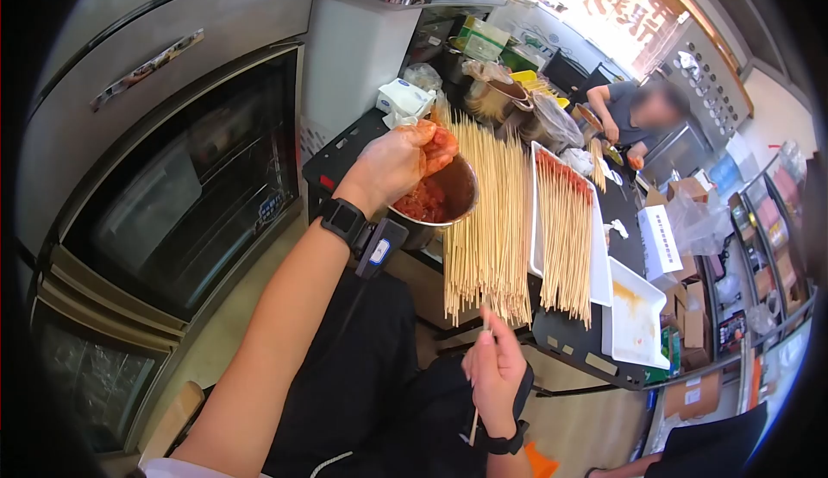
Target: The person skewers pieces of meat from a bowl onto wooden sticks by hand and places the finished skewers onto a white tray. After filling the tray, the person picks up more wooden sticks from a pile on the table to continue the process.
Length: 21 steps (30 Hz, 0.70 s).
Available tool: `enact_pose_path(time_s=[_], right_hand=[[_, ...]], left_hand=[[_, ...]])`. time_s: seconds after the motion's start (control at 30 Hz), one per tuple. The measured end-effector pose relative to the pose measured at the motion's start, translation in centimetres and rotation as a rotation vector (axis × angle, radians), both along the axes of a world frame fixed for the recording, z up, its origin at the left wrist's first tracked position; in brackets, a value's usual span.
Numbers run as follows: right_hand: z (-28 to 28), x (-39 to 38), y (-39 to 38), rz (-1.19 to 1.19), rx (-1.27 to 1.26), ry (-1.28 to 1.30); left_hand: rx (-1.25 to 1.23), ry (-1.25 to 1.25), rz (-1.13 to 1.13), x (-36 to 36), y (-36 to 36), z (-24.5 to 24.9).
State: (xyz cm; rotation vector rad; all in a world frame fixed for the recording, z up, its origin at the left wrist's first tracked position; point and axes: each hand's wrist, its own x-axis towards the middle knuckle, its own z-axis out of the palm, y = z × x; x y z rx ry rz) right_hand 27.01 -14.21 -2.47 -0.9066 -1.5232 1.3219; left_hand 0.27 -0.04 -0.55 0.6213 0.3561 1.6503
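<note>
My left hand (pixel 398 166), its fingers curled and smeared with red sauce, is closed around some red marinated meat (pixel 442 145). It is above the rim of a metal pot (pixel 467 186), where more red meat (pixel 423 202) lies. Lower down, my right hand (pixel 496 367) grips a thin bamboo skewer (pixel 473 426), thumb and fingers pressed together. Just beyond that hand, a thick layer of bare bamboo skewers (pixel 487 228) spreads over the table. To their right, skewers with red meat at the far ends (pixel 565 172) lie in a white tray (pixel 535 219).
A shallow white tray (pixel 636 327) with yellowish liquid sits at the black table's (pixel 565 331) near right end. Tissues (pixel 405 98) and plastic bags (pixel 556 124) are farther back. Another person (pixel 621 103) works across the table. A glass-fronted cabinet (pixel 190 185) stands on the left.
</note>
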Motion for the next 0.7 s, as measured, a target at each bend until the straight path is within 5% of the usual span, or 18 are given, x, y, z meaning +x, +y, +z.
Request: enact_pose_path(time_s=[0.13,0.7], right_hand=[[1.2,0.3,-0.7,0.134,-0.299,0.105],[0.8,-0.2,-0.9,0.085,-0.194,-0.107]], left_hand=[[-0.07,-0.108,0.05,0.1,0.4,-0.1],[-0.062,0.03,0.137,0.7,0.0,0.7]])
